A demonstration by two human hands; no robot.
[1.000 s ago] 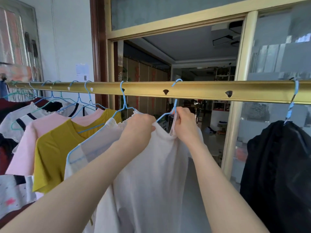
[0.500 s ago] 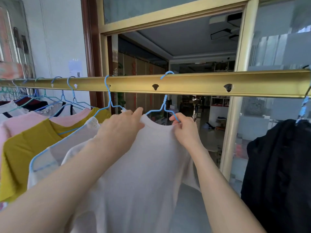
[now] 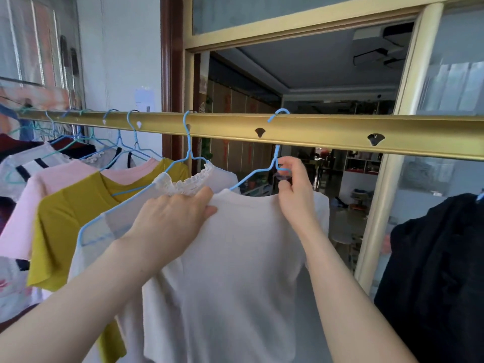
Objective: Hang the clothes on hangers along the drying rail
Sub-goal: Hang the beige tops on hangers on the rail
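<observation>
Both forearms reach up from the bottom edge. The left hand (image 3: 172,218) lies on the left shoulder of a white shirt (image 3: 235,271), fingers closed over the fabric with the thumb pressing at the collar. The right hand (image 3: 296,187) pinches the neck of a blue hanger (image 3: 258,174) just above the shirt's collar, fingertips pressed together around the wire. The shirt hangs on that hanger, whose hook sits over the gold rail (image 3: 314,129). Just to the left hang a lace-collared white top (image 3: 183,182), then a yellow shirt (image 3: 70,213) and a pink shirt (image 3: 47,184), each on a blue hanger. A black garment (image 3: 440,271) hangs well apart on the right. Beyond the rail, a doorway opens into a dim room.
</observation>
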